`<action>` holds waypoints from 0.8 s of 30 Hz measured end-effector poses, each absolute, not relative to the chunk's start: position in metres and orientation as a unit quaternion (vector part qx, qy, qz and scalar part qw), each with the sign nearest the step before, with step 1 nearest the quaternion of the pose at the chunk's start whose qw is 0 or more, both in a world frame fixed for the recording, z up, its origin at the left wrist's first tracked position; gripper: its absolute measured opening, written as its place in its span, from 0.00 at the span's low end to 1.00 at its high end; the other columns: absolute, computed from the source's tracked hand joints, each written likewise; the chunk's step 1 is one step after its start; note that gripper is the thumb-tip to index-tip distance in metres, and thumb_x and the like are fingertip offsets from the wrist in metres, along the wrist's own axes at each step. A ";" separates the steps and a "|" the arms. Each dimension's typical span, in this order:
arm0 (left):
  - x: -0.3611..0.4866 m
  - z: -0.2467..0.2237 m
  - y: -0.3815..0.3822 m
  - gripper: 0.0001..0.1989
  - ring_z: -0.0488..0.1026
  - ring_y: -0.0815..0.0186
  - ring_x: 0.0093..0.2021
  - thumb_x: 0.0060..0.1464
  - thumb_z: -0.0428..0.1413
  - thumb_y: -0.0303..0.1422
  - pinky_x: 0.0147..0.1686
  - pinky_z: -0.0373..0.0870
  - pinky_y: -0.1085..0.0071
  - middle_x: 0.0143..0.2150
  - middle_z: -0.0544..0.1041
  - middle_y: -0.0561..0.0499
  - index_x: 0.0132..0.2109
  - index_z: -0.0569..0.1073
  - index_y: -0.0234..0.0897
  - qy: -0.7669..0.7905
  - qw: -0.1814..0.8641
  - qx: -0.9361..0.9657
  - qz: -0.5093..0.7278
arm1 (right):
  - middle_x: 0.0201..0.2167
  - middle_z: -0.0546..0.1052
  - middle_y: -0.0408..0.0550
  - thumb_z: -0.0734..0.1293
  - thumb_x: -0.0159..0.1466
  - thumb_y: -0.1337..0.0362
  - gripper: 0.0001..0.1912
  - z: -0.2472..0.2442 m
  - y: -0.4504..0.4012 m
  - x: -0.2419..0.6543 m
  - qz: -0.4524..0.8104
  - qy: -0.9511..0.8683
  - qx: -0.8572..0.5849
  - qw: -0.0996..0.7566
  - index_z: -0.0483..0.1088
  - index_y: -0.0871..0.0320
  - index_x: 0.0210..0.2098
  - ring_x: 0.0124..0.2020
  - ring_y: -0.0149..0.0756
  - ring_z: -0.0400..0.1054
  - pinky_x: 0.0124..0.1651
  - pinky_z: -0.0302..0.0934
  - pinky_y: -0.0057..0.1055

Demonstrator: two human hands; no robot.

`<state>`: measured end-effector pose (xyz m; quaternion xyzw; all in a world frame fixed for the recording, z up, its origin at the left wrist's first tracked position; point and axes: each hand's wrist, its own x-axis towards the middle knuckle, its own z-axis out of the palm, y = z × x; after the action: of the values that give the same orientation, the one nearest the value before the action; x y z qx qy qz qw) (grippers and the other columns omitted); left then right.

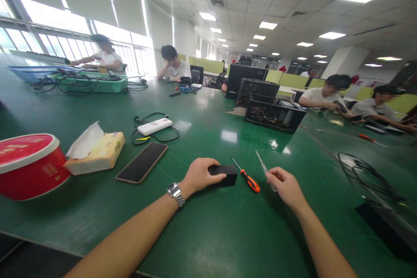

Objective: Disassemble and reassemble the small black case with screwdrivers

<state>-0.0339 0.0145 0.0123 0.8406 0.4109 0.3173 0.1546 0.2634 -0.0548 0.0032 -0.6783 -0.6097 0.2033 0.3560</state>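
My left hand (202, 174), with a metal-band watch (176, 194) at the wrist, is closed around a small black box-shaped object (228, 174) low over the green table. Between the thumb and fingers of my right hand (286, 186) is a slim, pale, pointed tool (261, 163). Its tip points up and away to the left; its exact kind is unclear. On the table between my hands lies a screwdriver (250, 181) with an orange and black handle, its shaft pointing toward the black object. The underside of that object is hidden.
Left of my hands are a phone (142, 163), a white power bank (155, 126) with a cable, a tissue pack (97, 154) and a red tub (31, 169). Black computer cases (273, 113) stand ahead. Cables (365, 169) and a black object (387, 226) lie right. Several people sit around.
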 end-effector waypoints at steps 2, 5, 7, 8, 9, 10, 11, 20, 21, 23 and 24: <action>-0.034 0.012 0.015 0.17 0.76 0.62 0.33 0.50 0.61 0.45 0.33 0.68 0.72 0.35 0.81 0.49 0.38 0.80 0.36 0.426 0.154 0.830 0.325 | 0.25 0.73 0.43 0.62 0.60 0.50 0.17 0.010 -0.060 0.250 0.250 -0.646 -0.630 0.352 0.71 0.58 0.30 0.26 0.33 0.66 0.31 0.59 0.28; -0.035 0.011 0.017 0.18 0.76 0.62 0.33 0.51 0.60 0.46 0.34 0.68 0.72 0.34 0.81 0.48 0.38 0.80 0.36 0.454 0.152 0.812 0.334 | 0.28 0.75 0.44 0.65 0.60 0.53 0.14 0.016 -0.067 0.235 0.294 -0.682 -0.576 0.342 0.72 0.59 0.30 0.31 0.34 0.67 0.35 0.59 0.29; -0.036 0.011 0.018 0.18 0.76 0.61 0.33 0.51 0.60 0.47 0.34 0.69 0.71 0.34 0.81 0.48 0.38 0.80 0.36 0.467 0.151 0.804 0.336 | 0.28 0.75 0.44 0.65 0.60 0.55 0.13 0.018 -0.069 0.231 0.290 -0.682 -0.574 0.348 0.73 0.59 0.30 0.31 0.35 0.67 0.36 0.59 0.30; -0.037 0.012 0.018 0.18 0.76 0.61 0.33 0.51 0.59 0.47 0.34 0.69 0.71 0.34 0.81 0.48 0.38 0.80 0.36 0.470 0.151 0.803 0.335 | 0.28 0.75 0.44 0.65 0.60 0.55 0.13 0.018 -0.069 0.230 0.285 -0.678 -0.577 0.355 0.73 0.59 0.30 0.31 0.35 0.67 0.36 0.59 0.30; -0.037 0.012 0.018 0.18 0.77 0.61 0.33 0.51 0.59 0.47 0.34 0.69 0.71 0.34 0.81 0.48 0.38 0.80 0.36 0.470 0.152 0.802 0.335 | 0.28 0.75 0.44 0.65 0.61 0.55 0.13 0.017 -0.069 0.230 0.280 -0.675 -0.579 0.362 0.72 0.59 0.30 0.31 0.35 0.67 0.37 0.59 0.30; -0.037 0.012 0.018 0.18 0.77 0.61 0.34 0.51 0.59 0.47 0.34 0.69 0.71 0.34 0.82 0.48 0.38 0.81 0.36 0.471 0.152 0.803 0.334 | 0.28 0.76 0.44 0.65 0.61 0.55 0.13 0.017 -0.069 0.230 0.277 -0.672 -0.580 0.368 0.72 0.59 0.30 0.31 0.36 0.67 0.37 0.59 0.31; -0.037 0.013 0.018 0.18 0.77 0.61 0.34 0.51 0.60 0.47 0.34 0.69 0.71 0.34 0.82 0.48 0.38 0.81 0.36 0.470 0.153 0.803 0.333 | 0.28 0.76 0.44 0.64 0.61 0.55 0.13 0.017 -0.069 0.231 0.273 -0.669 -0.582 0.373 0.72 0.59 0.30 0.31 0.36 0.67 0.37 0.59 0.31; -0.036 0.012 0.016 0.19 0.76 0.61 0.33 0.51 0.60 0.47 0.32 0.68 0.71 0.34 0.81 0.48 0.39 0.80 0.36 0.469 0.144 0.808 0.326 | 0.26 0.73 0.43 0.63 0.63 0.57 0.12 0.014 -0.071 0.217 0.193 -0.692 -0.589 0.370 0.70 0.58 0.31 0.28 0.33 0.65 0.32 0.57 0.29; -0.035 0.012 0.015 0.19 0.76 0.61 0.33 0.51 0.60 0.47 0.33 0.69 0.71 0.34 0.81 0.48 0.39 0.80 0.35 0.469 0.142 0.809 0.324 | 0.26 0.72 0.43 0.63 0.63 0.58 0.11 0.014 -0.072 0.213 0.170 -0.705 -0.585 0.363 0.70 0.58 0.31 0.28 0.33 0.65 0.33 0.57 0.29; -0.032 0.012 0.012 0.18 0.76 0.61 0.34 0.50 0.60 0.47 0.34 0.69 0.70 0.35 0.81 0.48 0.39 0.80 0.36 0.465 0.139 0.813 0.321 | 0.27 0.73 0.43 0.62 0.64 0.59 0.09 0.014 -0.075 0.204 0.119 -0.735 -0.571 0.345 0.70 0.57 0.32 0.29 0.33 0.66 0.34 0.57 0.29; -0.030 0.012 0.010 0.18 0.76 0.60 0.34 0.50 0.60 0.47 0.34 0.69 0.70 0.35 0.81 0.48 0.39 0.80 0.36 0.461 0.138 0.816 0.320 | 0.27 0.73 0.43 0.62 0.64 0.60 0.09 0.013 -0.076 0.199 0.096 -0.748 -0.565 0.335 0.70 0.57 0.32 0.29 0.33 0.66 0.35 0.57 0.29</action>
<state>-0.0304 0.0100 0.0123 0.8161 0.4607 0.3204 0.1382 0.1986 -0.0764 0.0132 -0.5652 -0.7477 0.0956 0.3350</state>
